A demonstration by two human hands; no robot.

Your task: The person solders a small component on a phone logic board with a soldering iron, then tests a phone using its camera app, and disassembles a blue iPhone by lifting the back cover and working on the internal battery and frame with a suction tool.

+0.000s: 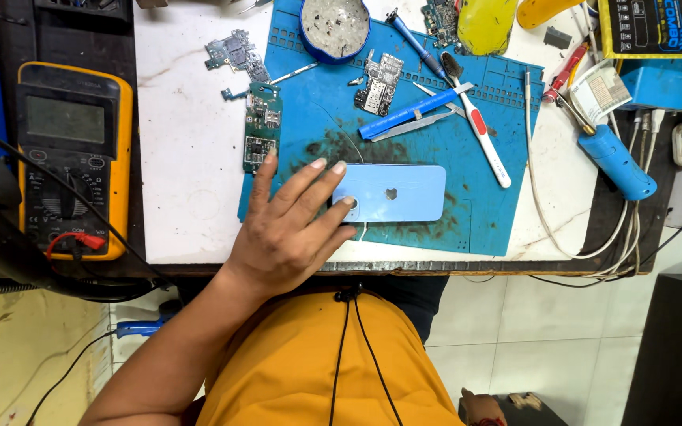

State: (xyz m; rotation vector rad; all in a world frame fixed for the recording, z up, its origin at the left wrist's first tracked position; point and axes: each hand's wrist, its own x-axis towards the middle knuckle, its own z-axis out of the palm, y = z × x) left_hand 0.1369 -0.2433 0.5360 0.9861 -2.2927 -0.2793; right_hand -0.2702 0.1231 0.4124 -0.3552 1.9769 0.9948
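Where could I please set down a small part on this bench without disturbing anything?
The bare white tabletop between the yellow multimeter and the blue mat is free. The mat's strip right of the light blue phone, which the left hand touches, is also open. It is crowded around the blue tin, circuit boards and tweezers.

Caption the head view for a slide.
Left hand rests fingers on a light-blue phone, back up, on a stained blue mat among circuit boards.

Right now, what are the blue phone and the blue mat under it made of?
The phone back looks like smooth glass or glossy plastic: it shows an even pale sheen. The mat looks like matte, soft rubber or silicone, with moulded slots and dark smudges.
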